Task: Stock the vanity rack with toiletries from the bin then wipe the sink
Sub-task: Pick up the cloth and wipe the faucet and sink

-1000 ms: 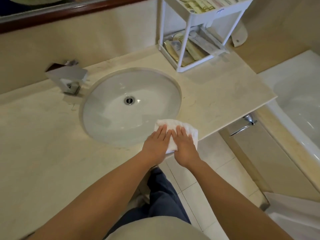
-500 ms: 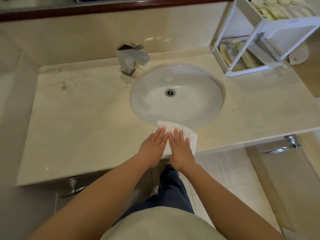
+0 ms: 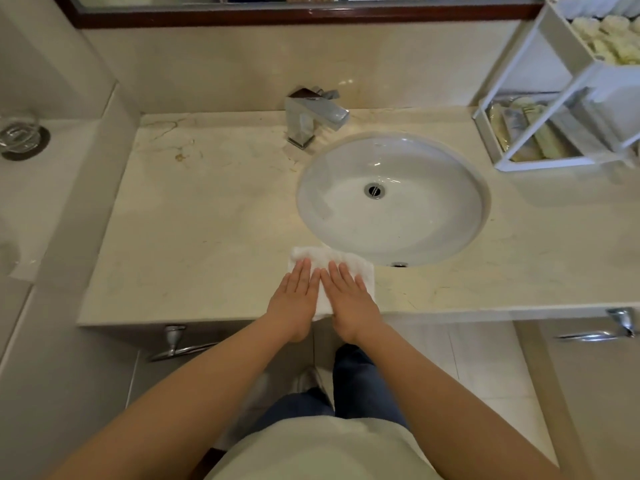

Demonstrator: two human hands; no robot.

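Note:
A white cloth [image 3: 332, 259] lies flat on the beige counter [image 3: 207, 220], at the front edge just left of the sink's near rim. My left hand [image 3: 294, 299] and my right hand [image 3: 351, 303] rest side by side on it, palms down and fingers stretched out, pressing rather than gripping. The round white sink [image 3: 433, 220] sits right behind the cloth. At the far right stands the white vanity rack [image 3: 540, 164], with packaged toiletries [image 3: 530, 140] on its lower shelf and pale rolled items [image 3: 609, 39] on the upper one.
A chrome faucet [image 3: 311, 114] stands behind the sink's left side. A brown stain [image 3: 179, 157] marks the counter's back left. A glass dish [image 3: 20, 138] sits on the ledge at far left. Towel bars [image 3: 183, 348] hang under the counter edge.
Both hands have slid the cloth leftward along the counter's front edge, from the sink's front right to its front left. The view has swung left too.

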